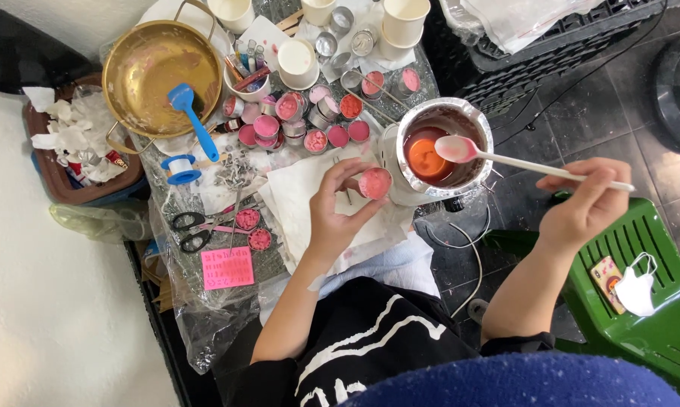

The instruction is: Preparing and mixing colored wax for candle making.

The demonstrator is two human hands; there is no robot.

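Head view, left hand [332, 215] gripping round pink tin [374, 183], right hand [585, 203] holding long white spoon [521, 162]

Left hand [338, 207] cupped, right hand [585, 205] pinching (arms extended).

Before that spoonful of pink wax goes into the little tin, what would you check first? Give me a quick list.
1. Spoon loaded: ok, its bowl holds pale pink wax above the melting pot.
2. Right hand grip on the spoon handle: ok, fingers pinch the far end.
3. Left hand holding the small tin: ok, fingers wrap its side.
4. Room in the tin: not ok, pink wax looks close to the rim.
5. Wick in the tin: cannot tell, too small to see.
6. Paper sheet under the tin for drips: ok.
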